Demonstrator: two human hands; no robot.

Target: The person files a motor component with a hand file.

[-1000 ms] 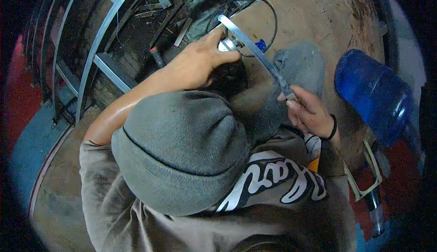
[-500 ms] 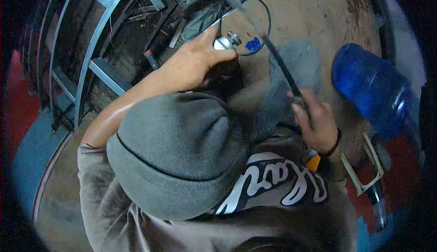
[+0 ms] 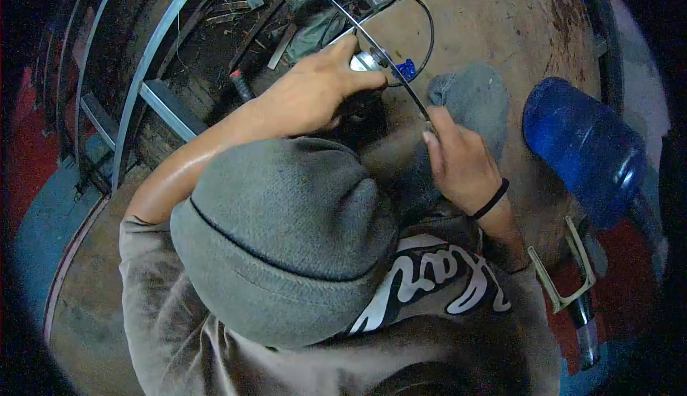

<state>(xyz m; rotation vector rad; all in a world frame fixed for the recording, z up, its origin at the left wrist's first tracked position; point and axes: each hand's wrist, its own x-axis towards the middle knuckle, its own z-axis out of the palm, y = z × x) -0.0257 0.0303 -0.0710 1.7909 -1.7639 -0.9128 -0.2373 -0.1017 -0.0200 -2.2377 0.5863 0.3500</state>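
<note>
My left hand grips a silver metal cylinder with a darker knurled end. My right hand is closed around the lower end of a long thin dark rod, which looks like a file. The rod slants up and left, crossing over the end of the cylinder; whether they touch I cannot tell. Right beside the cylinder lies a small blue object, inside a loop of black cable. A grey sock-covered foot rests on the board to the right.
A brown board lies under the work. Metal frames stand at the left, near a red-tipped tool. A blue water bottle and a hacksaw-like frame are at the right. A grey cap fills the centre.
My right hand has moved left and up with the rod, which now crosses the cylinder's end. My left hand still holds the cylinder. The whole view has shifted slightly.
</note>
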